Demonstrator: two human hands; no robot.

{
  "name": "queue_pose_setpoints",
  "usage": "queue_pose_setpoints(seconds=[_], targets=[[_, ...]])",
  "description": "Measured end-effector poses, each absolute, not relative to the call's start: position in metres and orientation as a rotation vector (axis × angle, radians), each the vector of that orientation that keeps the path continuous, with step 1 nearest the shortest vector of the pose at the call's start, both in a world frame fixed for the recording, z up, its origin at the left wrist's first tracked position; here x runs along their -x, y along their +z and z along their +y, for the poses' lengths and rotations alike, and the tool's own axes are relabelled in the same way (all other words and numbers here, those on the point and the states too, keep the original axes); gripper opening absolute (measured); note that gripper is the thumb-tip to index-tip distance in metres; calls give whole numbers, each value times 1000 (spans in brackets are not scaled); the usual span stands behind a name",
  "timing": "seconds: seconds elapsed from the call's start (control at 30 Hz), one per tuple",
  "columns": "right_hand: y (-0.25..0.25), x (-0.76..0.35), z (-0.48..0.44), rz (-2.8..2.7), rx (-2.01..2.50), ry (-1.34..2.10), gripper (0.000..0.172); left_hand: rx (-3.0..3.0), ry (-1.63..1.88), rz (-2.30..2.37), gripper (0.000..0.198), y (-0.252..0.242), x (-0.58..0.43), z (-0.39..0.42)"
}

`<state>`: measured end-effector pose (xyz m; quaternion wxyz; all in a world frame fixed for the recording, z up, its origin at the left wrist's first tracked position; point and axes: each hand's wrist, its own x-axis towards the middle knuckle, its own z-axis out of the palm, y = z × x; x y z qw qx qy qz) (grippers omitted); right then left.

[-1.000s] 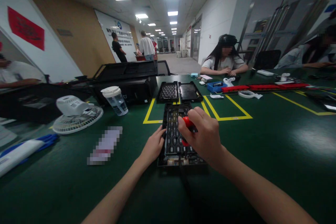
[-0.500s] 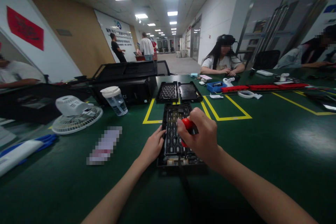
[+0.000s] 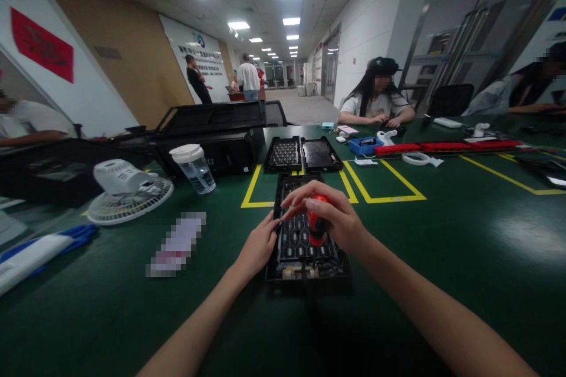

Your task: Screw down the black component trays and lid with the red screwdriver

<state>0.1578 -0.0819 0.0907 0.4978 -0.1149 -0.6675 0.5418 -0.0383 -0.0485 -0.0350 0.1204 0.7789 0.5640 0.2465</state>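
Observation:
A black open case (image 3: pixel 289 235) with a honeycomb-like grid lies lengthwise before me on the green table, wires and small parts showing at its near end. My left hand (image 3: pixel 260 241) lies against the case's left edge, fingers stretched out and touching the rim. Over the case's right half, my right hand (image 3: pixel 338 215) holds a screwdriver (image 3: pixel 316 225) by its red and black handle, upright, tip down. The index and other fingers reach out to the left past the handle's top. I cannot make out where the tip touches.
Behind the case lie two black trays (image 3: pixel 320 154). To the left are a lidded cup (image 3: pixel 194 171), a white fan (image 3: pixel 130 194), a blurred-out flat object (image 3: pixel 177 245) and gloves (image 3: pixel 48 250). A blue bin (image 3: pixel 365 145) and tape roll (image 3: pixel 415 158) lie right. A person (image 3: pixel 375 94) sits opposite.
My right hand has loosened from a closed fist round the screwdriver, its fingers now stretching left and the handle showing more. My left hand stays against the case's edge.

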Motion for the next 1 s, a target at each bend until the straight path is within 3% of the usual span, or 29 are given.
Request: queue_pose_setpoints(seconds=[0.1, 0.23, 0.43, 1.0], targets=[[90, -160, -77, -1597, 104, 1565, 13, -2260, 740, 1630, 40, -32, 38, -50], [84, -161, -71, -1549, 44, 1624, 12, -2253, 724, 1625, 40, -31, 37, -51], [81, -163, -62, -1484, -8, 1676, 29, -2251, 680, 1666, 40, -33, 37, -48], [82, -166, -59, -1546, 11, 1752, 13, -2265, 743, 1593, 41, -33, 38, -48]])
